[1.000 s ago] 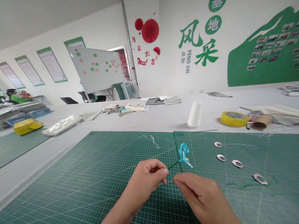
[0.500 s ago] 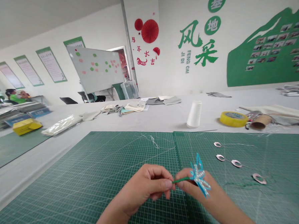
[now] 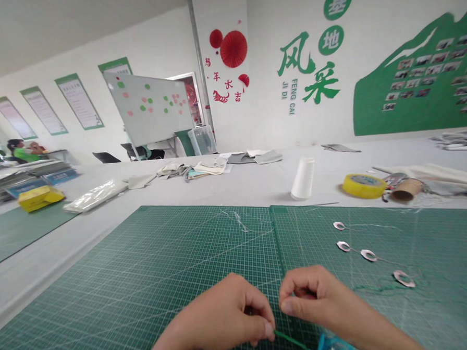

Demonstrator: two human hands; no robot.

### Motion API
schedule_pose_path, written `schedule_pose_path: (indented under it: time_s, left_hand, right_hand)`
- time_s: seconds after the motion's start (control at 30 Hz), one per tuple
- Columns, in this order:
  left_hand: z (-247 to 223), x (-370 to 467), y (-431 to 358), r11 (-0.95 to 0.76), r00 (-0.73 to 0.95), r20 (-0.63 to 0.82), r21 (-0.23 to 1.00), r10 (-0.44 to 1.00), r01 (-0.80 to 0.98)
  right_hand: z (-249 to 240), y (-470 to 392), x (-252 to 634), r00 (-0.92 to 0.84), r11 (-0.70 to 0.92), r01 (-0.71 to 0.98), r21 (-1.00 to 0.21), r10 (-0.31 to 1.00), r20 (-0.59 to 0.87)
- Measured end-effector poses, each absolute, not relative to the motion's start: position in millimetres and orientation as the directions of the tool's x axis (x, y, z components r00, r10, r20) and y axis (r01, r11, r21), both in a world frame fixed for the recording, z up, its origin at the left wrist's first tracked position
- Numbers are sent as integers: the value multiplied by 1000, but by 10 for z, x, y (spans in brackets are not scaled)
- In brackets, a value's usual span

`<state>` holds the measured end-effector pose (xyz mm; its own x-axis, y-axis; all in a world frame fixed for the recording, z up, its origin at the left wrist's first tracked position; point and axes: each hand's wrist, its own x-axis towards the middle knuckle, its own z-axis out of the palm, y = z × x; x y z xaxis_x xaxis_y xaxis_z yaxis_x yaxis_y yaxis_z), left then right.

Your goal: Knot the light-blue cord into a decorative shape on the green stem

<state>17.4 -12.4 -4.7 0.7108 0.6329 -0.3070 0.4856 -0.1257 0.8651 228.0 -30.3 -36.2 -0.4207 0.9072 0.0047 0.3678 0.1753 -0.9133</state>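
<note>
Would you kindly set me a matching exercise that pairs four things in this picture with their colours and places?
Column one:
1. Stem
2. Flower
3. Cone
4. Tape

Column two:
A. White, standing on the table
B. Green, pinched by the left hand
C. Yellow, beside the brown tube
D. Blue, cut off by the picture's bottom edge

Right pairs: 1-B, 2-D, 3-A, 4-C

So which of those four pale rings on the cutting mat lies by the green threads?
The pale ring farthest right and lowest in view; the other three sit farther back, apart from the green threads.
</note>
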Motion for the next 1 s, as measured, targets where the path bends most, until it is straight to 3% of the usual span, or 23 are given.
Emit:
schedule_pose_path:
  time_s: [0.1,0.23,0.37,0.5,0.77,1.0]
  left_hand:
    - [-31,181,-148,-301,673,-206,775,710,555]
    - [-36,200,-164,-433,634,-75,668,770,605]
    - [-65,223,-134,-386,518,-8,657,855,648]
    - [-79,235,-94,-272,405,5,748,914,605]
    - [-17,248,-54,-137,354,-10,912,935,387]
    - [74,250,-90,110,436,-125,992,891,60]
  right_hand:
    - [-268,-362,2239,-368,249,544,-802,929,39]
    - [-211,-455,2189,-375,456,661,-595,889,264]
    - [-270,-514,2144,-407,589,694,-415,796,448]
    - [-333,-521,2103,-412,601,739,-305,761,500]
    - [-355,-545,2058,-317,564,659,-498,808,496]
    - [-311,-534,2032,-256,413,524,-745,910,325]
